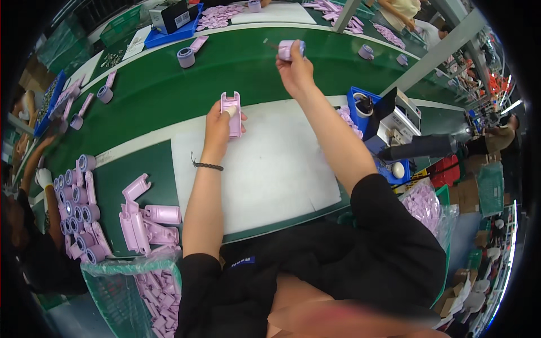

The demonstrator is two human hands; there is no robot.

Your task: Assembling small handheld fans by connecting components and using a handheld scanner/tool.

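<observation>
My left hand (218, 127) is closed around a long pink plastic housing (231, 100), with its hollow side up and the thumb laid inside. It is held over the far edge of a white work mat (265, 163). Out over the green conveyor belt (236, 56), my right hand (297, 70) grips a short round pink part (286, 50) with a blue-grey ring at one end. A small thin piece sticks out to its left, too blurred to name. The two parts are well apart.
Finished-looking pink assemblies (186, 57) ride the belt. At left lie loose pink housings (135, 225) and rows of ringed parts (79, 211), above a green crate (101, 276) of pink pieces. A blue tray (356, 93) and a black cylindrical tool (420, 147) are at right. A co-worker's gloved hand (43, 178) is far left.
</observation>
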